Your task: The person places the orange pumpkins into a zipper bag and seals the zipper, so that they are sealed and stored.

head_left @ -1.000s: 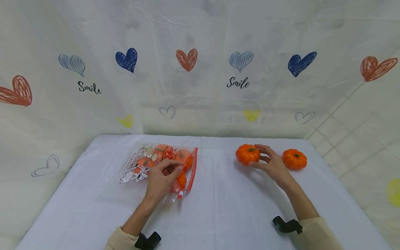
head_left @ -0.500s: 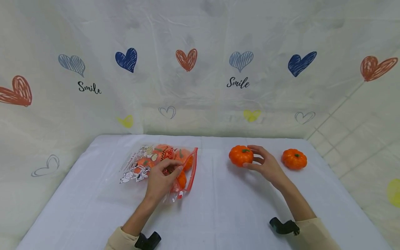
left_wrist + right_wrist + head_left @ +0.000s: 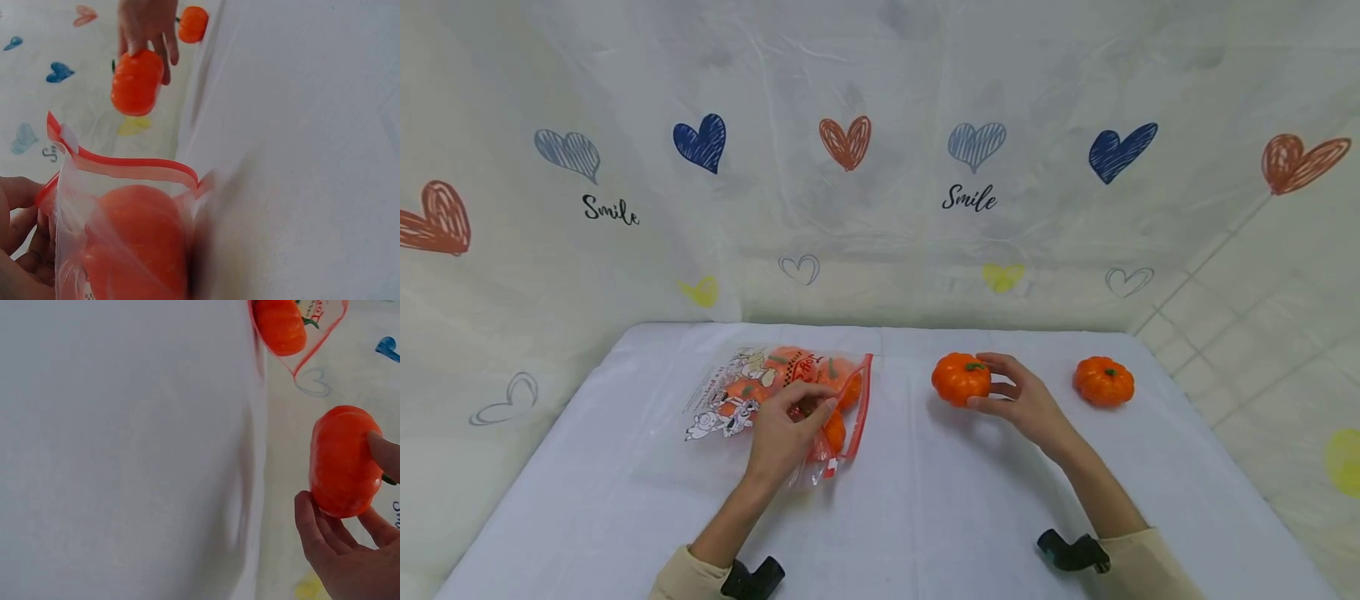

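Left hand (image 3: 784,433) pinches the bag (image 3: 737,408); right hand (image 3: 1024,408) grips a pumpkin (image 3: 958,381) between both hands.

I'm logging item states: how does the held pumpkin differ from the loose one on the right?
The held pumpkin is in the right grip; the far-right pumpkin is untouched. The held pumpkin is raised above the table; the far-right pumpkin rests on it. Both are orange and ribbed, with green stems.

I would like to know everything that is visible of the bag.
The bag is clear, apparently plastic, with a red edge, cartoon figures and red lettering. It lies on the white table, left of centre, its mouth open toward the right. Several orange pumpkins are inside. The left hand pinches it near the mouth.
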`<control>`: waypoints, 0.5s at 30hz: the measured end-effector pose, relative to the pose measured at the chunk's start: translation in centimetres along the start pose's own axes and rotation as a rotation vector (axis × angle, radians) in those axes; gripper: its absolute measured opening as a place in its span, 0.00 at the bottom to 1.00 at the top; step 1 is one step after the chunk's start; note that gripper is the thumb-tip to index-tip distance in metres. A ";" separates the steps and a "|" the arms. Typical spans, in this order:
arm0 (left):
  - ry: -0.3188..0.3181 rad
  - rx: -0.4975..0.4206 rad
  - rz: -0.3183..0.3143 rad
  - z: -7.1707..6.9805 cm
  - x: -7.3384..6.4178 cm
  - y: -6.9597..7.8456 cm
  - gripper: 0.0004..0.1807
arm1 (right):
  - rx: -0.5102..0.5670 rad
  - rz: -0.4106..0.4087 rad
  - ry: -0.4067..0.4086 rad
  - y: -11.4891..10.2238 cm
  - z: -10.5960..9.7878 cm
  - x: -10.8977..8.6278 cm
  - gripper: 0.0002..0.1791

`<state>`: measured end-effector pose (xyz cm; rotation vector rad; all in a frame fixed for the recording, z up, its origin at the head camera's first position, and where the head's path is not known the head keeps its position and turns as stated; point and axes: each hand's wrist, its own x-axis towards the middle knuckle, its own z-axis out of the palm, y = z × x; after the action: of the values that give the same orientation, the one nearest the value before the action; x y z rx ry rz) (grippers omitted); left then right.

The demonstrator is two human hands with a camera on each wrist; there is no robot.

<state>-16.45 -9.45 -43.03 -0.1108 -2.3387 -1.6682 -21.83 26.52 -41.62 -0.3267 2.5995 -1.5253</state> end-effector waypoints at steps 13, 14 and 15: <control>-0.004 -0.006 -0.005 0.0 -0.1 0.2 0.06 | 0.002 -0.056 -0.004 -0.7 1.2 -0.2 0.41; -0.003 -0.006 -0.005 0.0 0.0 0.1 0.06 | 0.004 -0.057 -0.005 -0.7 1.3 -0.2 0.41; -0.003 -0.007 -0.004 0.0 0.0 0.1 0.06 | 0.007 -0.057 -0.005 -0.8 1.4 -0.2 0.41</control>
<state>-16.40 -9.45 -42.90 -0.1099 -2.3365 -1.6798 -21.30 25.04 -41.63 -0.4073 2.6019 -1.5494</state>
